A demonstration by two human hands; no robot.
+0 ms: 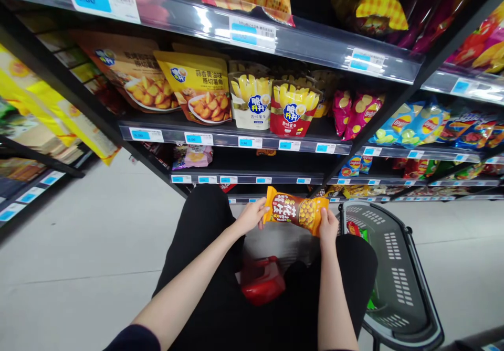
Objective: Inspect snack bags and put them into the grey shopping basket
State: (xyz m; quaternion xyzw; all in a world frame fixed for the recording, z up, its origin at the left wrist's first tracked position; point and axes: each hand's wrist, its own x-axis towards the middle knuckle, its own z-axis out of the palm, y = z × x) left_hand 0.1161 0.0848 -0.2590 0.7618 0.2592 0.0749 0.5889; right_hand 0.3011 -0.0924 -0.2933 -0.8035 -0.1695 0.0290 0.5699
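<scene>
An orange and brown snack bag (294, 210) with printed characters and a picture of yellow snack pieces is held sideways between both hands, in front of the lower shelves. My left hand (252, 216) pinches its left end. Its right end is gripped by my right hand (328, 227). The bag hangs above my knees, just left of a grey shopping basket (394, 267) on the floor.
Dark shelves (236, 138) with blue price tags hold yellow potato-snack bags (199, 86), fry cups (291, 107) and chip bags (413, 125). A red object (262, 280) lies between my legs. The basket holds a red and green pack (356, 230). Grey floor (98, 246) opens to the left.
</scene>
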